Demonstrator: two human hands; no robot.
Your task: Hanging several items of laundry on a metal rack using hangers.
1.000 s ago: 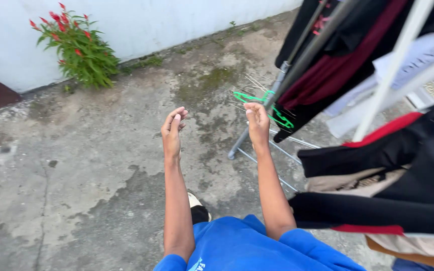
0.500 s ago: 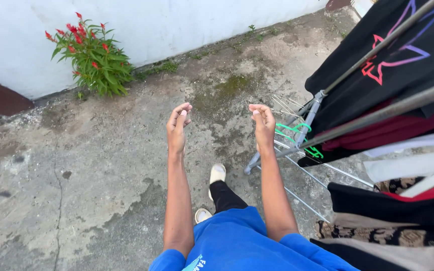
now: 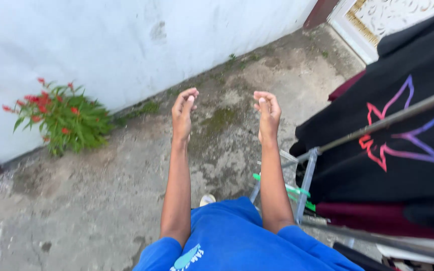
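Since earlier our view swung up toward the wall | left hand (image 3: 183,113) and right hand (image 3: 267,114) raised, fingers loosely curled, holding nothing | drying rack (image 3: 307,173) with black garment (image 3: 398,165) just right of right forearm | green hanger (image 3: 292,191) beneath.

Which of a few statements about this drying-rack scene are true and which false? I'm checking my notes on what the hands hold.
1. Both hands are empty. True: the left hand and right hand are raised with curled fingers, holding nothing.
2. The right hand grips the black garment. False: it is apart from the black garment hanging on the drying rack.
3. A plant with red flowers grows by the white wall. True: the plant stands at the foot of the wall.
4. The green hanger hangs from the left hand. False: the green hanger sits low by the rack's leg.
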